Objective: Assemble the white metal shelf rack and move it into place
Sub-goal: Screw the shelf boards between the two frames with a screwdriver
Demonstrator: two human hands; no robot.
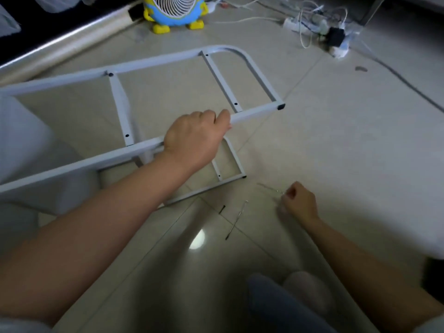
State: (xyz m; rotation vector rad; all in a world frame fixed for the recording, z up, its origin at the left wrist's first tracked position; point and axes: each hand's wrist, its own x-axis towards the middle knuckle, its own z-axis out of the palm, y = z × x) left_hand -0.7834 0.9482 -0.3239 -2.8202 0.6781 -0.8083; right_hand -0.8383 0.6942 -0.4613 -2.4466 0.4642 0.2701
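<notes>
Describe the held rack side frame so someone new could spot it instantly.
Start at the yellow-and-blue fan at the top of the tiled floor. Just below it spans a large white side frame, ladder-like, with two crossbars and one rounded corner. Unlike the second frame partly hidden beneath it, the left hand grips its near rail.

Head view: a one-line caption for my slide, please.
Left hand grips the white frame; blurred right hand hovers near a thin tool on the floor.
</notes>
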